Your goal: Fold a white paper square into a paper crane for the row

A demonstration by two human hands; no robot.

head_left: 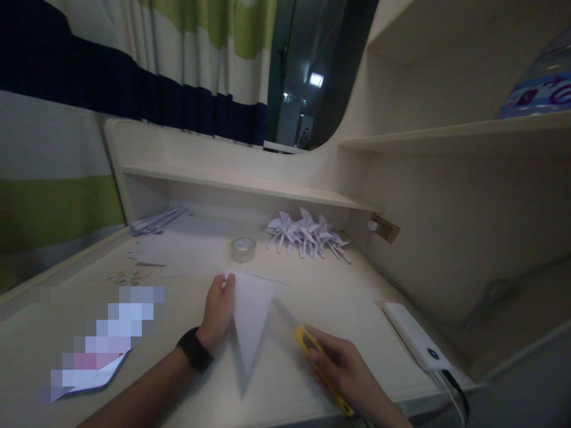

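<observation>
Pinches a white paper triangle (pixel 253 315) by its upper-left corner in the left hand (pixel 220 306), over the table (pixel 339 297). Grips a yellow cutter (pixel 331 387) in the right hand (pixel 342 364), right of the paper triangle.

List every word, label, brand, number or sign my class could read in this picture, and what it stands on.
None can be read.
Clear plastic bottle with a blue label: printing too blurred, cut off by the frame.
Flat phone-like object: pixelated, illegible.
Clear round tape roll: any marks too small to read.
White rectangular device: dark round spot, no legible lettering.
Slim yellow cutter: no legible lettering.
</observation>
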